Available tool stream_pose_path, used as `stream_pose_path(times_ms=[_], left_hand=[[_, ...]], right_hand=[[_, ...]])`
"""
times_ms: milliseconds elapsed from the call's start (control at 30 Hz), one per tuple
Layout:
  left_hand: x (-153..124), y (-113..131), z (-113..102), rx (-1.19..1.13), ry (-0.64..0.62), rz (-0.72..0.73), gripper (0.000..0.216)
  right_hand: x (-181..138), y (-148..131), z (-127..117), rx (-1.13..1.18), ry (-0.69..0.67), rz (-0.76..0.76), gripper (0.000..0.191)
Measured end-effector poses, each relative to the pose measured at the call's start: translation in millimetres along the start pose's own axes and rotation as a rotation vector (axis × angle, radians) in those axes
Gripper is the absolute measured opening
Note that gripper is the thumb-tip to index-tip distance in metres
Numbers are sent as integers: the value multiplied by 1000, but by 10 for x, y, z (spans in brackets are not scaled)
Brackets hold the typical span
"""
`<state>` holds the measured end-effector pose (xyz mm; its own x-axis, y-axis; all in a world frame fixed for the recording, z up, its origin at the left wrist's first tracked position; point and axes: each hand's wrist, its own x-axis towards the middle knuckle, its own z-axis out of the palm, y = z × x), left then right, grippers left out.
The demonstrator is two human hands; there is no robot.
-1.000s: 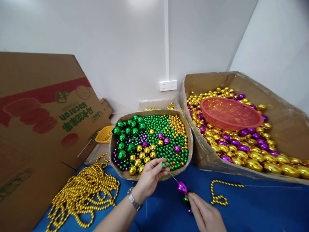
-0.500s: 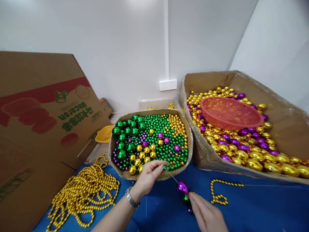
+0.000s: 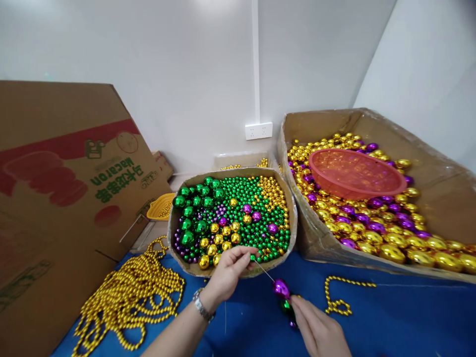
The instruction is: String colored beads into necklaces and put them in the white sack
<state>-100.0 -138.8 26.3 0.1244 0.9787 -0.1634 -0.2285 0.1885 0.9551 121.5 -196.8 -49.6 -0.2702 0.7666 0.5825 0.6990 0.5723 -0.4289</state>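
My left hand, with a watch on its wrist, pinches a thin thread or wire over the front rim of the bead box. Beside its fingertips is a small green bead. The line runs taut down to a shiny purple bead, which my right hand grips at its lower end. Under that bead hang a larger green bead and a dark purple one, partly hidden by my right fingers.
A cardboard box holds green, gold and purple beads. On the right, a bigger box carries gold and purple beads with a red plastic basket. Gold bead strings lie left on blue cloth, a short gold strand right.
Almost nothing differs. Both hands keep their grip and place, and the small green bead by my left fingertips sits very slightly further left.
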Motion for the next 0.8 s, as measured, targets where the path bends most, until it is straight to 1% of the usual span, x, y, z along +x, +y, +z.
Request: stream_pose_path(times_ms=[67, 133, 300, 400, 500, 633, 733, 800], left_hand=[[-17, 5, 6, 83, -28, 41, 32], [-32, 8, 25, 114, -66, 59, 32], [-23, -11, 88, 64, -118, 46, 29], [0, -35, 127, 82, -178, 52, 27], [7, -57, 174, 135, -239, 40, 26], [-12, -56, 213, 216, -291, 6, 26], [-8, 6, 191, 238, -300, 14, 28], [32, 77, 145, 261, -245, 44, 32]], right_hand=[[0, -11, 23, -5, 11, 2, 34], [6, -31, 44, 26, 8, 34, 32], [-1, -62, 73, 225, -54, 183, 26], [-30, -44, 86, 354, -68, 227, 25], [-45, -19, 93, 427, -66, 271, 25], [-31, -5, 62, 505, -126, 294, 23], [-7, -18, 6, 550, -151, 325, 22], [8, -29, -30, 549, -146, 352, 21]])
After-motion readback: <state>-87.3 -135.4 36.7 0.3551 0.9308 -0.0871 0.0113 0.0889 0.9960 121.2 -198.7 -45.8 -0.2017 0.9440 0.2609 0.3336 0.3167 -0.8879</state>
